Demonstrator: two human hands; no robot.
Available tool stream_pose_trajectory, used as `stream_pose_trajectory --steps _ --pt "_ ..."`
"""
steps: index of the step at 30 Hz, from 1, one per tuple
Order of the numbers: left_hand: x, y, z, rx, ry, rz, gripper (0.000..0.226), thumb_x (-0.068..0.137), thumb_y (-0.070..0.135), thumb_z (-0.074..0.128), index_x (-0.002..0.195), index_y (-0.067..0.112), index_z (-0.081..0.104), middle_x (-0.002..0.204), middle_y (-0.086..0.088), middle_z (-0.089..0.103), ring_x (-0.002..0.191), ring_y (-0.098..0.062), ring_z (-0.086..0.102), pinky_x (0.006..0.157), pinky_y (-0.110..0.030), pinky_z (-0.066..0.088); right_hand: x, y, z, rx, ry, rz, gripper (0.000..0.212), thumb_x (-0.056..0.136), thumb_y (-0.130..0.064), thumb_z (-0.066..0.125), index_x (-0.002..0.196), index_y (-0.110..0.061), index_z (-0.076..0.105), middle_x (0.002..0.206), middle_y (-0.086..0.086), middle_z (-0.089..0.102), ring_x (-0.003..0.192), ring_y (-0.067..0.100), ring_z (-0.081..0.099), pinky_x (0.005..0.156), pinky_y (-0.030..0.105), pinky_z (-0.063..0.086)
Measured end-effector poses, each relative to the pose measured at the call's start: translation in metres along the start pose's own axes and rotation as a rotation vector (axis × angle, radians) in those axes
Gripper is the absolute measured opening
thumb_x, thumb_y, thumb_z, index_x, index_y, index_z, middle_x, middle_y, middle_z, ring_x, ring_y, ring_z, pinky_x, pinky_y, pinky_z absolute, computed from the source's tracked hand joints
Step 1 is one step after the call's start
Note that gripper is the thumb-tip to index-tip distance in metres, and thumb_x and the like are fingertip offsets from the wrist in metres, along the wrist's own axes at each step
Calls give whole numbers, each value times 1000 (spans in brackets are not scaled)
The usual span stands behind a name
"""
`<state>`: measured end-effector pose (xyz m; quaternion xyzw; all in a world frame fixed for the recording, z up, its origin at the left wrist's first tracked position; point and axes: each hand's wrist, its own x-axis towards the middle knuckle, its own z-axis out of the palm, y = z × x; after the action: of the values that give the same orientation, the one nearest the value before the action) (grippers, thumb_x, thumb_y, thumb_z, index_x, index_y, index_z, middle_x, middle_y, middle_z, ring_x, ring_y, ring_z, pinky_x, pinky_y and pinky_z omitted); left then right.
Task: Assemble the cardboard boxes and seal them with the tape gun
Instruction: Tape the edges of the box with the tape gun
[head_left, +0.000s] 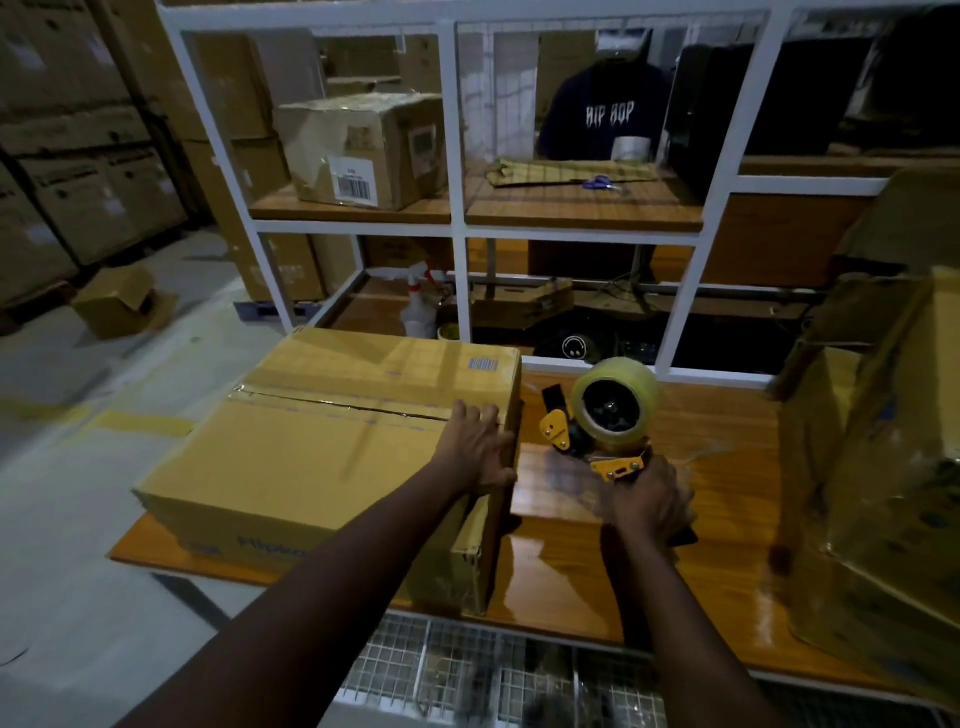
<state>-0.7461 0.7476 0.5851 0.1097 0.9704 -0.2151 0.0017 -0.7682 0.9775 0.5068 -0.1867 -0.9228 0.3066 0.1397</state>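
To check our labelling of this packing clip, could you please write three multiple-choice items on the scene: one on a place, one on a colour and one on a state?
1. Where is the tape gun relative to the cardboard box?
A. on top of it
B. on the floor
C. to its right, over the table

2. What colour are the tape gun's plates?
A. yellow
B. red
C. green

3. What is the right hand doing?
A. lying flat on the box
B. gripping the tape gun's handle
C. holding scissors

Answers:
1 C, the gun is beside the box's right side.
2 A, yellow plates show by the roll.
3 B, it curls round the handle, while the left hand rests on the box.
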Motion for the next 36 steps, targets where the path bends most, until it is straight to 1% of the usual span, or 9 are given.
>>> stream_pose_trajectory --steps 3,8,9,11,14,18,23,27,36 --pt "9 7 -8 109 -15 21 68 90 72 28 128 22 56 133 -19 42 111 -33 49 95 -47 32 14 -6 -10 4 25 -8 33 82 -19 71 111 -11 57 121 12 58 119 41 43 94 51 33" --pt "11 6 -10 -36 -57 -1 72 91 71 32 132 17 57 138 -19 34 120 -35 40 95 -43 34 24 -28 -27 27 95 -55 25 86 -22 66 108 -13 57 119 10 59 113 39 45 93 49 32" --pt "10 3 -4 -140 -32 -2 72 91 71 27 137 22 53 140 -19 34 123 -36 38 97 -44 35 25 -33 -30 34 116 -70 24 88 -21 64 109 -13 57 119 10 59 112 38 44 93 48 31" --pt "6 -7 15 -338 8 10 81 85 72 6 154 33 26 152 -20 26 135 -37 29 108 -49 31 23 -43 -35 28 152 -97 23 87 -18 63 109 -13 58 118 10 59 112 38 44 92 48 29" --pt "-5 -35 41 -457 -53 -4 86 82 69 -6 158 27 -4 166 -9 -6 152 -31 1 120 -56 8 18 -63 -38 -20 183 -162 26 86 -19 64 111 -14 58 118 9 59 112 40 44 91 50 31" --pt "-19 -92 69 -429 -107 -87 67 100 57 10 157 25 -6 165 -7 -11 152 -32 -2 118 -57 7 -1 -102 -34 -59 199 -249 28 87 -18 62 114 -16 56 119 7 58 110 37 43 89 48 31" --pt "-47 -181 111 -431 -156 -262 65 101 57 12 158 27 -1 166 -5 -9 152 -32 -1 117 -59 11 -34 -161 -9 -81 200 -329 12 90 -22 58 101 -18 55 109 6 60 98 34 47 83 45 31" --pt "-79 -250 137 -460 -211 -352 64 102 56 13 158 29 -5 165 -3 -12 152 -29 -4 118 -59 7 -67 -212 17 -128 149 -371 22 85 -20 64 105 -21 56 112 2 59 100 31 46 82 43 31" --pt "-120 -353 182 -474 -204 -218 70 96 64 18 156 38 -6 163 14 -14 152 -28 -6 117 -59 14 -125 -288 66 -183 131 -472 28 85 -19 67 111 -19 57 113 4 59 102 31 46 84 43 32"
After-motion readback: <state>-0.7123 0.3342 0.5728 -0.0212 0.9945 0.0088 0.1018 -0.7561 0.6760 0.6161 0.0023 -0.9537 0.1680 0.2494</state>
